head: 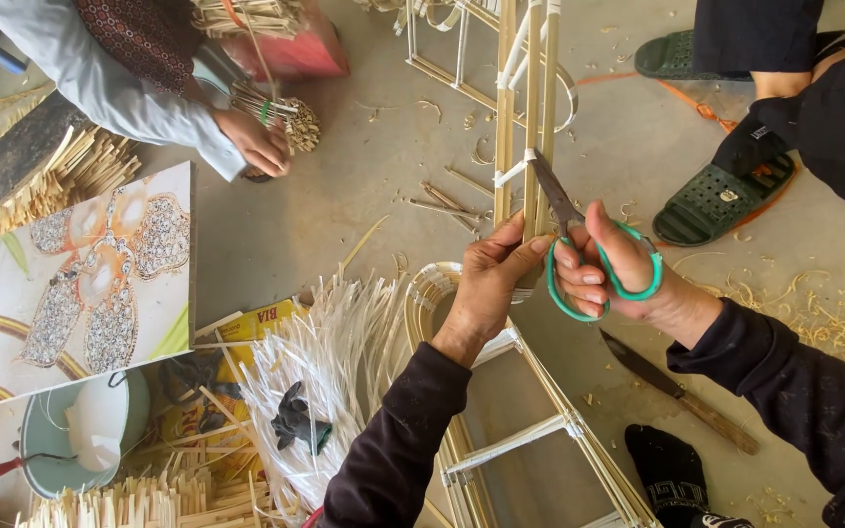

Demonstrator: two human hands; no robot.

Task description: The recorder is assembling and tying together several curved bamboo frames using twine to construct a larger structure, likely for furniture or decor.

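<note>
My left hand [486,284] grips the upright bamboo sticks of a bamboo frame [530,117] that runs from the top of the view down to the bottom. My right hand [618,269] holds green-handled scissors [589,249], fingers through the loops. The scissor blades point up and left and meet a white plastic tie [515,168] wrapped around the sticks. Both my sleeves are dark.
A knife [672,386] lies on the concrete floor beside my socked foot [667,474]. A heap of white strips [334,372] and cut bamboo sticks [139,499] lie at lower left. Another person's hand [256,142] holds a stick bundle at upper left. Someone's green sandals [721,196] are at upper right.
</note>
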